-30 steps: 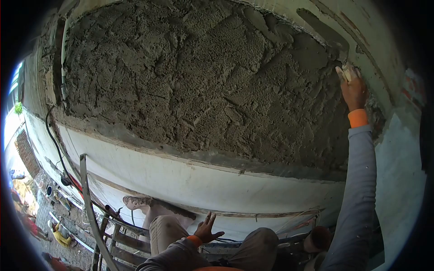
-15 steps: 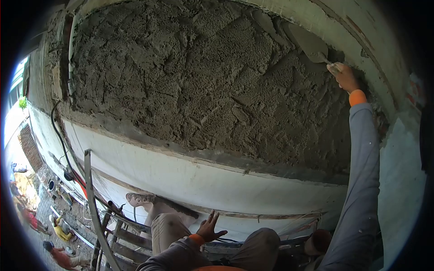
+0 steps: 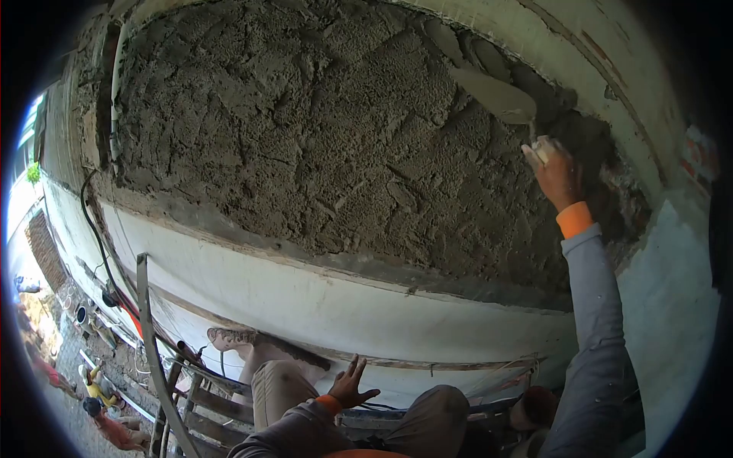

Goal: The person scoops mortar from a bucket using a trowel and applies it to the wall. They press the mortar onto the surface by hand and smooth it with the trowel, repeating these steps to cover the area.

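Observation:
My right hand (image 3: 557, 174) is closed around the handle of a trowel (image 3: 495, 96), near the upper right of the view. The trowel's grey blade points up and left, lying against the rough wet mortar (image 3: 328, 145) that covers the wall panel. Ridges and lumps mark most of this mortar, with smoother patches around the blade. Low in the middle, my left hand (image 3: 350, 384) is held out with its fingers spread and nothing in it, near my knee and in front of the white lower wall (image 3: 366, 309).
Slatted scaffolding (image 3: 217, 404) and a metal bar (image 3: 149, 328) stand at lower left. A reddish-brown bucket (image 3: 534, 408) sits at lower right. Far below on the left, a person in yellow (image 3: 99, 385) and another in a red top (image 3: 118, 431) are among pipes and rubble.
My right hand has moved left and slightly down with the trowel, whose blade now lies farther left and more level over the mortar. My left hand stays nearly in place.

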`<state>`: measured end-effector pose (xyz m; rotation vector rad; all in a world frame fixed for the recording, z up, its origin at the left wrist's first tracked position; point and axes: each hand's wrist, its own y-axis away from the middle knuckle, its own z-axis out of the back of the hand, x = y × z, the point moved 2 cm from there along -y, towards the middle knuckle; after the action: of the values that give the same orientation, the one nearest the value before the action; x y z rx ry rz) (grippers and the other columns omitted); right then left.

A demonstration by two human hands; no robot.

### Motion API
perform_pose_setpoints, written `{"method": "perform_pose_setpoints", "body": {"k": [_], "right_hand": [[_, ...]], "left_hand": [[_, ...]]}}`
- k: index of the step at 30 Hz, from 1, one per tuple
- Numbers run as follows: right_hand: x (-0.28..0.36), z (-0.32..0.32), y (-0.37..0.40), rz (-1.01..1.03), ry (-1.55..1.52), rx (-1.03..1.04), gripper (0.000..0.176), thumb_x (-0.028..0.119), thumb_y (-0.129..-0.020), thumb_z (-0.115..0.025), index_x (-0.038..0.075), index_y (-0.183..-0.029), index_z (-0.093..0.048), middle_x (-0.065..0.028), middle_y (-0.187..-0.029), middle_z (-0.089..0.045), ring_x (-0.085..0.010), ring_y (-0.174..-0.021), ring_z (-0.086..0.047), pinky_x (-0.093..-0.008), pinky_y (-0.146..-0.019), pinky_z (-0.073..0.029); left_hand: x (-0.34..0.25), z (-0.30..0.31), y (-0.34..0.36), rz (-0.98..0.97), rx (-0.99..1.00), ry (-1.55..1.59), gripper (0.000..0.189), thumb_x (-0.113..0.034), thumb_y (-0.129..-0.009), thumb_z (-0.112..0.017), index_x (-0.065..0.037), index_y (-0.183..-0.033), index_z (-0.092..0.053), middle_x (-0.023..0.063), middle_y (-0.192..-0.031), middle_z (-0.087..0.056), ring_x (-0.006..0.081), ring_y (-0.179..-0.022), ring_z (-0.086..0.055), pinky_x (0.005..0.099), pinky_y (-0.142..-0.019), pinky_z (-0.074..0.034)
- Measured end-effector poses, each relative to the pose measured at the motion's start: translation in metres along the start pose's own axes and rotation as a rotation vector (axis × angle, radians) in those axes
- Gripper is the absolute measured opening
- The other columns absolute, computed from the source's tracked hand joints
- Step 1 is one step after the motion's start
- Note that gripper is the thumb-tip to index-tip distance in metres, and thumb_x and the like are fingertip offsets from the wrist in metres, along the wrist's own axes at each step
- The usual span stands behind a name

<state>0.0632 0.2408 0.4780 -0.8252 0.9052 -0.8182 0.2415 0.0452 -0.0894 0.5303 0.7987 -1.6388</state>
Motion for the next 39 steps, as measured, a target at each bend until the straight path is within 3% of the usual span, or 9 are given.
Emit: {"method": "perform_pose_setpoints", "body": {"k": [2, 5, 12, 20, 23, 26, 30, 39], "right_hand": [[0.024, -0.009, 0.008, 0.117, -0.044, 0.034, 0.027, 0.032, -0.084, -0.060, 0.006, -0.092, -0.059, -0.0157, -0.089, -0.061, -0.0358, -0.078, -0.060, -0.0461, -0.065, -0.048], [0.018, -0.032, 0.004, 0.130, 0.087, 0.049, 0.025, 0.030, -0.083, -0.060, 0.007, -0.093, -0.060, -0.0160, -0.089, -0.061, -0.0358, -0.074, -0.061, -0.0466, -0.063, -0.048], [-0.032, -0.022, -0.018, 0.004, 0.170, -0.127, 0.023, 0.029, -0.081, -0.062, 0.008, -0.090, -0.065, -0.0142, -0.087, -0.064, -0.0344, -0.076, -0.062, -0.0446, -0.063, -0.049], [-0.058, -0.012, -0.037, -0.221, 0.203, 0.007, 0.029, 0.034, -0.082, -0.061, 0.009, -0.096, -0.065, -0.0159, -0.092, -0.064, -0.0375, -0.087, -0.060, -0.0462, -0.072, -0.049], [-0.069, -0.016, -0.042, -0.256, 0.052, -0.014, 0.033, 0.037, -0.082, -0.061, 0.004, -0.087, -0.063, -0.0163, -0.084, -0.064, -0.0390, -0.077, -0.058, -0.0443, -0.070, -0.047], [-0.097, -0.025, -0.060, -0.177, -0.275, 0.215, 0.037, 0.038, -0.082, -0.062, 0.003, -0.076, -0.056, -0.0112, -0.067, -0.058, -0.0282, -0.057, -0.052, -0.0380, -0.056, -0.045], [-0.109, -0.015, -0.065, -0.409, -0.515, 0.324, 0.036, 0.037, -0.082, -0.062, 0.007, -0.068, -0.047, 0.0014, -0.056, -0.039, -0.0077, -0.047, -0.035, -0.0267, -0.039, -0.030], [-0.142, -0.010, -0.030, -0.579, -0.590, 0.418, 0.035, 0.041, -0.082, -0.063, 0.011, -0.071, -0.051, 0.0015, -0.053, -0.042, -0.0087, -0.041, -0.041, -0.0268, -0.038, -0.031]], "left_hand": [[-0.002, -0.001, -0.003, -0.005, 0.005, -0.012, 0.099, -0.064, -0.074, -0.059, -0.003, -0.141, -0.020, 0.0263, -0.146, -0.013, 0.0419, -0.127, -0.033, 0.0535, -0.097, -0.030], [-0.002, -0.005, -0.005, 0.005, 0.020, -0.009, 0.098, -0.063, -0.074, -0.059, -0.003, -0.140, -0.021, 0.0260, -0.146, -0.014, 0.0421, -0.126, -0.034, 0.0526, -0.097, -0.031], [-0.005, -0.008, -0.005, -0.041, -0.016, -0.003, 0.098, -0.063, -0.074, -0.059, -0.002, -0.140, -0.022, 0.0257, -0.146, -0.014, 0.0420, -0.126, -0.034, 0.0518, -0.097, -0.032], [0.000, -0.007, -0.005, -0.029, -0.014, 0.007, 0.098, -0.063, -0.073, -0.060, -0.002, -0.140, -0.021, 0.0255, -0.146, -0.013, 0.0423, -0.127, -0.033, 0.0528, -0.097, -0.030], [-0.001, -0.005, -0.004, -0.013, -0.001, 0.000, 0.098, -0.063, -0.073, -0.059, -0.002, -0.140, -0.022, 0.0251, -0.146, -0.013, 0.0424, -0.127, -0.032, 0.0532, -0.098, -0.030], [0.001, -0.006, -0.003, -0.011, -0.005, 0.003, 0.098, -0.063, -0.073, -0.059, -0.002, -0.139, -0.022, 0.0250, -0.146, -0.014, 0.0426, -0.127, -0.032, 0.0530, -0.097, -0.031], [-0.001, -0.002, -0.002, 0.007, 0.026, -0.045, 0.098, -0.061, -0.073, -0.062, -0.001, -0.139, -0.021, 0.0263, -0.145, -0.016, 0.0431, -0.127, -0.032, 0.0505, -0.099, -0.032], [0.008, -0.009, -0.002, -0.042, -0.024, -0.030, 0.099, -0.064, -0.073, -0.059, -0.001, -0.140, -0.020, 0.0268, -0.146, -0.012, 0.0426, -0.128, -0.032, 0.0538, -0.096, -0.031]]}}
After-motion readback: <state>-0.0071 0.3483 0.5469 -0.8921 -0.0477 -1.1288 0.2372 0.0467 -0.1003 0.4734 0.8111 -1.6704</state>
